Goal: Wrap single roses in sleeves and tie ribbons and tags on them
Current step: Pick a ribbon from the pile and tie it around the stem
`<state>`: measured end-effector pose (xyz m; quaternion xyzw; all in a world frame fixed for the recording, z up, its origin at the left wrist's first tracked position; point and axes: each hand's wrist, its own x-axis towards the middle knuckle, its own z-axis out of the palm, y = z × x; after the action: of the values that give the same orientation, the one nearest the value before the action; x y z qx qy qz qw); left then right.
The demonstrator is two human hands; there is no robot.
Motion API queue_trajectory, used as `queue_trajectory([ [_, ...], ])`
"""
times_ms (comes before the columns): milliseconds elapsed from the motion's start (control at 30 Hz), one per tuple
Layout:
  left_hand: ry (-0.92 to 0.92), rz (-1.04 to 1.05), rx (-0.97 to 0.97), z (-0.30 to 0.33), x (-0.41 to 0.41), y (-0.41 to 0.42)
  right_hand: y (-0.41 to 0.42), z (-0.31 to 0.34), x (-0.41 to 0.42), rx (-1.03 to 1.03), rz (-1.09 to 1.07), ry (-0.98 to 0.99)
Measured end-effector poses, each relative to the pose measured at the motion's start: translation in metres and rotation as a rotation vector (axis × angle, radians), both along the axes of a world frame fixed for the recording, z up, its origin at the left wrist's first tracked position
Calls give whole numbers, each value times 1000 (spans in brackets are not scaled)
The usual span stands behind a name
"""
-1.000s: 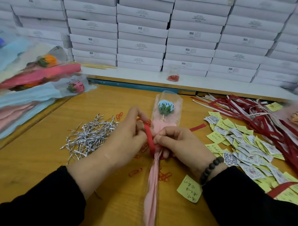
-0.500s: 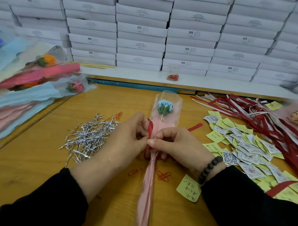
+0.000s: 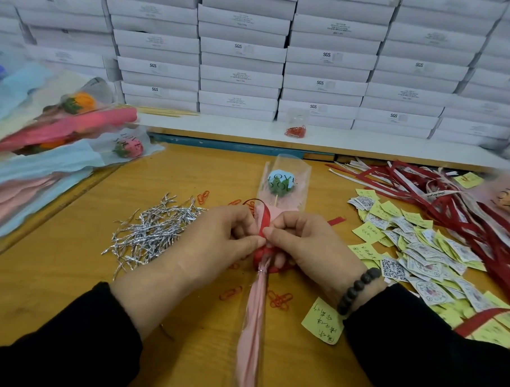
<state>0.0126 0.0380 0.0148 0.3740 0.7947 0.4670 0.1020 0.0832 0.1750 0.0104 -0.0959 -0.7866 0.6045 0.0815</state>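
A single blue rose (image 3: 280, 182) in a clear sleeve printed "LOVE YOU", lined with pink paper (image 3: 254, 319), lies lengthwise on the wooden table (image 3: 54, 272). A red ribbon (image 3: 263, 220) is looped around the sleeve's neck. My left hand (image 3: 216, 241) and my right hand (image 3: 307, 242) meet over the neck, and each pinches the ribbon between thumb and forefinger. The knot itself is partly hidden under my fingers. A thin silver tie (image 3: 261, 270) binds the sleeve just below the ribbon.
A heap of silver twist ties (image 3: 155, 233) lies to the left, wrapped roses (image 3: 75, 127) are stacked at far left. Red ribbons (image 3: 440, 207), yellow notes and printed tags (image 3: 420, 253) cover the right. Red paper clips (image 3: 278, 299) are scattered near the stem. White boxes (image 3: 254, 53) are stacked behind.
The wide ribbon loop held to the left has been drawn in to a small upright loop at the neck. Both hands have closed together over it.
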Motion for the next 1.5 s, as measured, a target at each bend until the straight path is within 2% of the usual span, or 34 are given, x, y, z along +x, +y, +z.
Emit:
queue_trajectory([
  [200,9,23,-30,-1,-1,0,2,2,3,51,76,17],
  [300,-43,44,8,-1,-3,1,5,5,4,316,160,17],
  [400,-54,38,12,-2,-4,0,5,5,3,511,101,62],
  [600,-76,37,9,-1,-3,-1,3,2,0,662,7,143],
  [700,-35,65,1,-1,-3,-2,3,1,-1,609,-44,126],
  [800,9,78,-9,-1,-4,-1,3,2,-1,409,-27,68],
  [1100,68,113,-4,-4,-4,-1,5,19,4,101,24,-255],
  [1167,76,116,-3,-5,-4,-1,7,21,5,83,44,-303],
  [1333,96,134,-4,-8,-5,0,9,26,7,188,96,-363],
  [1500,88,140,7,-12,-8,0,9,21,6,127,83,-283],
])
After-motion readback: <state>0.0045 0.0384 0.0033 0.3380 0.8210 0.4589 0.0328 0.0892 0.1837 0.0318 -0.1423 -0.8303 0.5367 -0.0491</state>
